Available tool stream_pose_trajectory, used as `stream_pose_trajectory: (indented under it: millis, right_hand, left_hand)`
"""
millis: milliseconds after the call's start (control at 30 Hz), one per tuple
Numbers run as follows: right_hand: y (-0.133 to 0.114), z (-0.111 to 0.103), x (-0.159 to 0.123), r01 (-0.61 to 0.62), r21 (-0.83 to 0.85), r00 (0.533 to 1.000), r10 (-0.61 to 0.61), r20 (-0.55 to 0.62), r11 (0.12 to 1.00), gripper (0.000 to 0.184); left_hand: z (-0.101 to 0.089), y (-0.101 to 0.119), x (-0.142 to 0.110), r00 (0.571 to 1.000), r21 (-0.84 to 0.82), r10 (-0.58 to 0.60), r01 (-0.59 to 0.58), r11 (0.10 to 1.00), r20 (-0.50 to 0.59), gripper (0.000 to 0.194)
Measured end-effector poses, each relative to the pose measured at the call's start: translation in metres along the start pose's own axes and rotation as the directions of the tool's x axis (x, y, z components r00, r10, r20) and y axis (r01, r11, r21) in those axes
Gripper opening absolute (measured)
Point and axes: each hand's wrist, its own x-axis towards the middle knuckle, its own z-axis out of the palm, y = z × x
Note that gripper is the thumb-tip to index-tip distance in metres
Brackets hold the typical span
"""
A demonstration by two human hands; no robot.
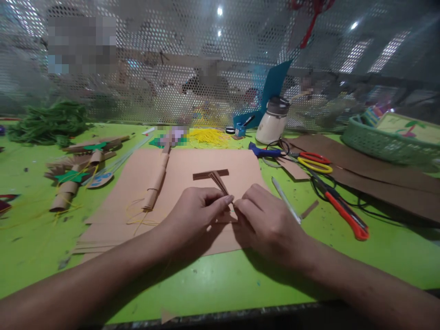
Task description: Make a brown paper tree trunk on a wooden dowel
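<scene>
Between thumb and fingers, my left hand [195,208] pinches a narrow bundle of pleated brown paper [218,181], which fans out a little at its far end. At the bundle's near end my right hand [268,222] is closed, its fingertips pressed together; what they grip is mostly hidden. A second pleated brown strip [201,175] lies crosswise just beyond. Both hands rest over a stack of tan paper sheets [192,160]. To the left on the stack lies a rolled paper tube [157,183] with yellow string at its near end.
On the right lie scissors [315,165], a red cutter knife [343,211], a white pen [286,200] and brown sheets [364,169], with a green basket [385,142] behind. A jar [272,123] stands at the back. Paper figures [67,188] and green string [48,121] are left.
</scene>
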Motion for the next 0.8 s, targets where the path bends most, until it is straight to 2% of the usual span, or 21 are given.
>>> stream_pose_trajectory:
  millis: [100, 167, 233, 300, 367, 400, 533, 633, 700, 800]
  right_hand:
    - [-0.009, 0.001, -0.001, 0.043, 0.043, 0.999, -0.044, 0.030, 0.998, 0.021]
    - [-0.010, -0.001, 0.000, -0.002, 0.147, 0.999, -0.005, 0.052, 0.989, 0.017]
    - [-0.006, -0.005, 0.003, -0.074, 0.252, 0.997, 0.065, 0.045, 0.965, 0.017]
    - [0.002, -0.010, 0.006, -0.087, 0.279, 0.996, 0.091, -0.003, 0.956, 0.015]
    - [0.013, -0.014, 0.008, -0.022, 0.217, 0.999, 0.030, -0.034, 0.976, 0.020]
    - [0.018, -0.015, 0.008, 0.006, 0.182, 1.000, -0.004, -0.013, 0.983, 0.022]
    - [0.030, -0.014, 0.005, 0.024, 0.173, 0.984, -0.053, 0.167, 0.985, 0.015]
    - [0.033, -0.009, 0.002, -0.016, 0.229, 0.981, -0.029, 0.193, 0.973, 0.008]
    - [0.035, -0.006, 0.002, -0.040, 0.256, 0.979, -0.014, 0.203, 0.966, 0.009]
    - [0.038, -0.004, 0.002, -0.092, 0.278, 0.965, 0.017, 0.261, 0.956, 0.010]
  left_hand:
    - [0.002, -0.006, 0.003, 0.997, -0.173, -0.056, 0.064, 0.983, 0.052, 0.026]
    - [-0.001, -0.007, 0.004, 0.995, -0.178, -0.061, 0.075, 0.981, 0.084, 0.025]
    - [-0.006, -0.005, 0.004, 0.995, -0.060, -0.049, 0.054, 0.997, 0.086, 0.025]
    - [-0.009, 0.000, 0.001, 0.996, 0.180, -0.010, -0.007, 0.984, 0.093, 0.026]
    - [-0.010, 0.005, -0.005, 0.992, 0.394, 0.030, -0.077, 0.916, 0.124, 0.029]
    - [-0.010, 0.006, -0.007, 0.990, 0.450, 0.041, -0.099, 0.888, 0.137, 0.030]
    - [-0.006, 0.009, -0.013, 0.984, 0.572, 0.081, -0.158, 0.805, 0.157, 0.034]
    - [-0.006, 0.008, -0.011, 0.961, 0.627, 0.193, -0.275, 0.729, 0.198, 0.035]
    - [-0.006, 0.007, -0.007, 0.939, 0.648, 0.253, -0.343, 0.681, 0.231, 0.036]
    - [-0.008, 0.001, 0.000, 0.930, 0.665, 0.278, -0.367, 0.651, 0.242, 0.033]
